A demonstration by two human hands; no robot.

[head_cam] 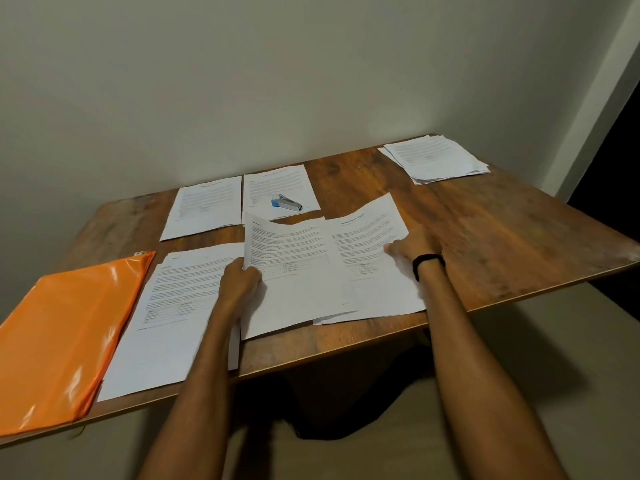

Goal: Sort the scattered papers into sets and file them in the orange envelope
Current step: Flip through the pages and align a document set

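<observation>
Wooden table point(485, 230) took up most of the view, its far edge against a pale wall point(242, 81). On the near left corner lay the orange envelope point(65, 334), flat and glossy, its long side running along the table's front edge. Just beside it, to the right, sat a printed sheet point(166, 323) with at least one more page under it, its near corner reaching over the table edge.

At the middle of the table two more pages overlapped. The middle page point(298, 271) lay partly over the right page point(370, 251), and its far edge bowed up off the wood. Behind them two separate sheets, the back left sheet point(204, 206) and the back right sheet point(277, 185), lay side by side, close to each other. A loose pile of papers point(436, 161) rested well apart on the far right corner.

The left hand point(240, 280) pinched the left edge of the middle page, fingers curled round it. The right hand point(414, 245) lay on the right page, fingers stretched out and pressing it down, gripping nothing.

A small blue and silver stapler point(285, 203) sat on the back right sheet. A black band point(427, 261) circled the right wrist.
</observation>
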